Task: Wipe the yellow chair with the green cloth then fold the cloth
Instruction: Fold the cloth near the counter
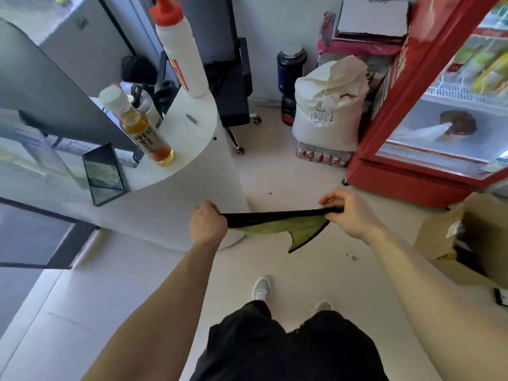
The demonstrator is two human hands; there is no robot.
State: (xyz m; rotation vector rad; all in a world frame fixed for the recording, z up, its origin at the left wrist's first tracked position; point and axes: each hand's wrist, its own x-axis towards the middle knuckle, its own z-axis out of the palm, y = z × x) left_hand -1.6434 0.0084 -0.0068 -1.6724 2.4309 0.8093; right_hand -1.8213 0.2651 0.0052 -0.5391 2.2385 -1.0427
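I hold the green cloth [275,224] stretched in the air between both hands, above the floor in front of me. It is green with a black edge, and one corner hangs down on the right side. My left hand [207,222] pinches its left end in a closed fist. My right hand [347,213] grips its right end with the fingers closed. No yellow chair is in view.
A white rounded counter [192,127] stands ahead on the left with an oil bottle [147,133], a white squeeze bottle [181,50] and a dark tablet [104,174]. A red drinks fridge [428,105], a white sack [330,105], a black office chair [233,86] and a cardboard box [467,237] surround the floor.
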